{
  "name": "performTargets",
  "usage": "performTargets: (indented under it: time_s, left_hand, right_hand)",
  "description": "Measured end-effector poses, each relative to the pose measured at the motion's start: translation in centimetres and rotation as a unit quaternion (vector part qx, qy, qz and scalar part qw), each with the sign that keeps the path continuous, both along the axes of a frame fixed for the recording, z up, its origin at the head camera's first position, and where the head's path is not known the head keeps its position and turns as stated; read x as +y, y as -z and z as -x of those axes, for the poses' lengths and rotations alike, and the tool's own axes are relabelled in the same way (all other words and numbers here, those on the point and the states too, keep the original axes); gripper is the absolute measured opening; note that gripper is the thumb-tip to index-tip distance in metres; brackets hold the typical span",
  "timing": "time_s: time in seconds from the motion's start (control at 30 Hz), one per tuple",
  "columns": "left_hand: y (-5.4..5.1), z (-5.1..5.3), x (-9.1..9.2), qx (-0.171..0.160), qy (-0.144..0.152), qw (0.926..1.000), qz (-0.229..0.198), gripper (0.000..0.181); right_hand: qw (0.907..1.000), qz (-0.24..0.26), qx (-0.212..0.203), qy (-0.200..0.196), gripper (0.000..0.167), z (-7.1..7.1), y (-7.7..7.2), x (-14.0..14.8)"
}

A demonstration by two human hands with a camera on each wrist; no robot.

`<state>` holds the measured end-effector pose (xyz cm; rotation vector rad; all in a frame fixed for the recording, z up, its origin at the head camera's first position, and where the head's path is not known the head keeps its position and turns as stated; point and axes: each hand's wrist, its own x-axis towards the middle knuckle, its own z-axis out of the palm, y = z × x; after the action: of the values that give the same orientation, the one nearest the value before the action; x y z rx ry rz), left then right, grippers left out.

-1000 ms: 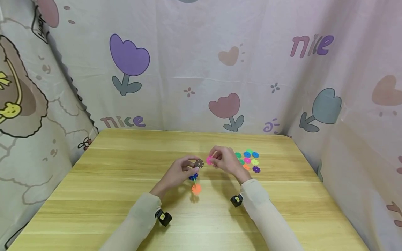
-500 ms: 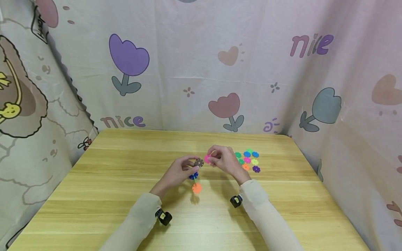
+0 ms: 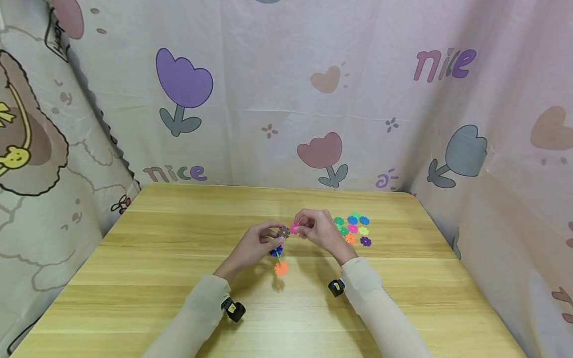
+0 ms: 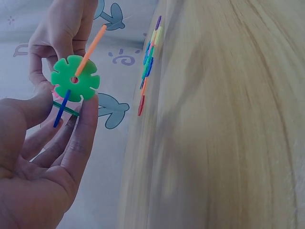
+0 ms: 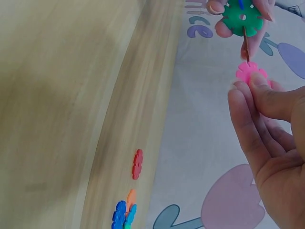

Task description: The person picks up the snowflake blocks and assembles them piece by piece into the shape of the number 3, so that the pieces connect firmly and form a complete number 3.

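The left hand (image 3: 256,244) pinches a joined chain of notched plastic discs above the table. In the head view a brown disc (image 3: 284,232) is at its upper end, with a blue disc (image 3: 276,250) below and an orange disc (image 3: 281,268) lowest. A light green disc (image 4: 85,86) faces the left wrist view, slotted with orange and blue ones. The right hand (image 3: 321,231) pinches a pink disc (image 3: 293,228); in the right wrist view this pink disc (image 5: 249,71) meets the edge of the brown disc (image 5: 246,45), which joins a dark green disc (image 5: 242,21).
Several loose discs lie on the wooden table (image 3: 188,219) right of the right hand, among them a purple disc (image 3: 365,241), a yellow disc (image 3: 363,231) and an orange disc (image 3: 350,238). A patterned curtain (image 3: 259,89) stands behind the table.
The right hand has moved left with the pink disc, closing the gap to the brown disc. The left hand and its chain have barely shifted.
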<state>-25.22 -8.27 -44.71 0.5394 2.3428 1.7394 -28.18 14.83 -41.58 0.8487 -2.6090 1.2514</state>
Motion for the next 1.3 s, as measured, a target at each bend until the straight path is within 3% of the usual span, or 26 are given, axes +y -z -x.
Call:
performTargets:
  time_s: [0.57, 0.93, 1.3]
  left_hand:
    - [0.23, 0.09, 0.01, -0.005, 0.016, 0.9999, 0.000, 0.045]
    - [-0.27, -0.10, -0.08, -0.022, 0.040, 0.9989, -0.011, 0.041]
    - [-0.33, -0.12, -0.23, -0.006, 0.011, 0.9999, 0.005, 0.040]
  right_hand:
    - [0.9996, -0.002, 0.021, -0.019, 0.013, 0.08, 0.36, 0.07]
    - [0.9996, 0.009, 0.013, -0.024, 0.009, -0.05, 0.47, -0.07]
    - [0.9999, -0.001, 0.012, -0.005, 0.004, -0.21, 0.41, -0.26]
